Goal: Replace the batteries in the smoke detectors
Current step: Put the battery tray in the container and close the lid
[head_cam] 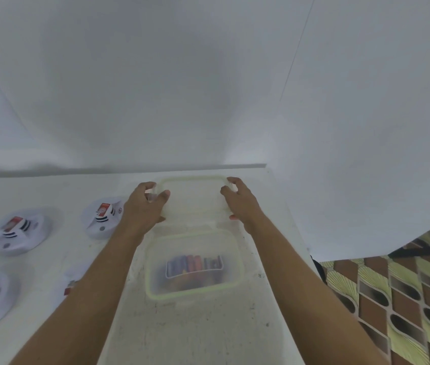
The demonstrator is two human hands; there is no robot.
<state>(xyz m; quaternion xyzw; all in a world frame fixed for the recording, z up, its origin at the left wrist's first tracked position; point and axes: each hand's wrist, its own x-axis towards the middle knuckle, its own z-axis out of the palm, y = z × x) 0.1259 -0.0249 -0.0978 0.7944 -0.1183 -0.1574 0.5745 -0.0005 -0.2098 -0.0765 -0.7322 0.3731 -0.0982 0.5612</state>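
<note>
White table (195,335) far corner, left hand (142,206), right hand (242,204) seemingly gripping lid (192,198) edges

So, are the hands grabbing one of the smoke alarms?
No, the left hand and right hand both grip the clear green-rimmed plastic piece, not a smoke detector.

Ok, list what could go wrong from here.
1. The left hand and right hand grip a clear plastic piece, lid or box unclear, by the table's far right corner; it might slide off the edge.
2. The left forearm lies over a smoke detector; pulling back could knock it.
3. The battery box sits between the forearms and could be nudged.
</note>
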